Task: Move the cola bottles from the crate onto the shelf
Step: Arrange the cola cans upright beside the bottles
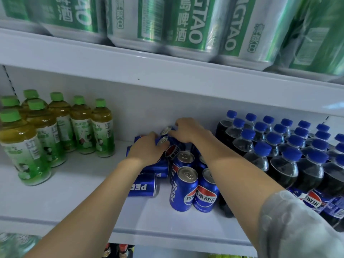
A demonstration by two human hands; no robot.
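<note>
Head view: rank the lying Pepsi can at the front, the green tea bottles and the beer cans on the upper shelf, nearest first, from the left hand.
1. Lying Pepsi can: just below the left hand, toward the shelf front.
2. Green tea bottles: off to the left, same shelf.
3. Beer cans: on the upper shelf, above.

The upright blue aluminium cola can (183, 190) at 6 o'clock reads "PEPSI" down its side. The blue can lying on its side (142, 187), at its 9 o'clock, shows "PEP" upside down. Green-and-silver beer cans (188, 25) at 12 o'clock carry "NGTAO" and "啤酒". The dark plastic cola bottles (314, 200) at 4 o'clock show "可乐".
</note>
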